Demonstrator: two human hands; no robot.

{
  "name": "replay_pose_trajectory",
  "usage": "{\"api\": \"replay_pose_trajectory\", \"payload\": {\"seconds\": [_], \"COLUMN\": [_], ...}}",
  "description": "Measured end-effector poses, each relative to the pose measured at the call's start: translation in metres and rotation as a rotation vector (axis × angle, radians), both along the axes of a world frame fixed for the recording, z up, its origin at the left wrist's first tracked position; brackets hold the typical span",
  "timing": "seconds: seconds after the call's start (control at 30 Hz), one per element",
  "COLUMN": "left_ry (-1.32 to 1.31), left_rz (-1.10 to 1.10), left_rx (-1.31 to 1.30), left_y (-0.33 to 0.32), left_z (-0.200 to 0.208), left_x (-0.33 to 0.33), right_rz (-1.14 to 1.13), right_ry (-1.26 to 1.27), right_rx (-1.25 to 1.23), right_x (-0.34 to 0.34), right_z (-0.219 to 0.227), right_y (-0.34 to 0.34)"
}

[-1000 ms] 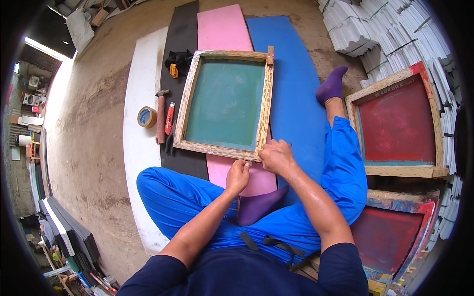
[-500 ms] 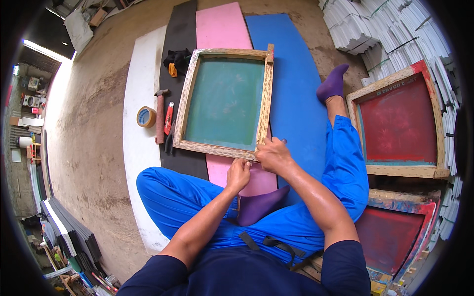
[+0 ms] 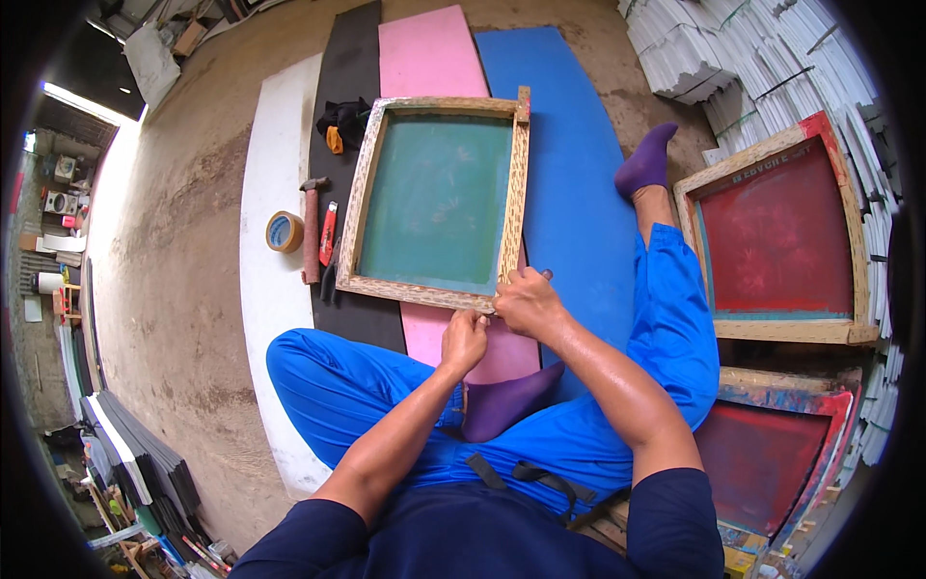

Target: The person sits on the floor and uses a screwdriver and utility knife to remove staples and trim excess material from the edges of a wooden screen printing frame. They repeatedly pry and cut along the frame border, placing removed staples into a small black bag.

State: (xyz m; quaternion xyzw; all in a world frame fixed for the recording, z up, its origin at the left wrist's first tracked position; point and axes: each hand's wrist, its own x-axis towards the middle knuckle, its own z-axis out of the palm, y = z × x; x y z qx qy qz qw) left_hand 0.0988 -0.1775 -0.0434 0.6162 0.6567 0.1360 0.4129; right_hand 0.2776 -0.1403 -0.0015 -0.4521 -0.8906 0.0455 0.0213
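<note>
A wooden screen-printing frame with green mesh lies in front of me, its near edge close to my folded leg. My right hand is closed at the frame's near right corner. From that fist pokes the dark end of a tool; the rest is hidden by the fingers. Just left of it, my left hand is pinched at the underside of the near edge. What its fingertips hold, if anything, is too small to make out.
Left of the frame lie a hammer, a red cutter knife, a tape roll and a black cloth. Pink, blue, black and white sheets cover the floor. Two red-mesh frames stand at right, near stacked white bundles.
</note>
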Motion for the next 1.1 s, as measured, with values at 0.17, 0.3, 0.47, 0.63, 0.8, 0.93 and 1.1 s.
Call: {"api": "replay_pose_trajectory", "payload": {"seconds": [0.17,0.3,0.47,0.63,0.8,0.93,1.1], "left_ry": [0.024,0.022,0.071,0.151,0.175,0.182,0.227], "left_rz": [-0.002,-0.010,-0.061,-0.066,-0.029,0.006,0.004], "left_rx": [0.010,0.014,0.025,0.032,0.000,-0.026,0.007], "left_y": [0.000,0.000,0.001,-0.007,-0.012,-0.013,-0.018], "left_z": [-0.001,0.002,0.007,0.011,0.011,0.004,0.005], "left_x": [0.002,0.000,0.001,0.003,-0.004,-0.003,-0.009], "right_rz": [-0.017,-0.070,-0.148,-0.245,-0.241,-0.130,-0.101], "right_ry": [0.030,0.046,0.148,0.110,0.119,0.035,0.016], "right_rx": [0.035,-0.003,0.042,0.085,0.175,0.202,0.200], "right_x": [0.000,0.006,0.015,0.008,0.005,-0.009,-0.015], "right_z": [-0.003,-0.001,-0.002,-0.015,0.007,-0.002,-0.008], "right_y": [-0.004,-0.012,-0.027,-0.046,-0.035,-0.032,-0.029]}}
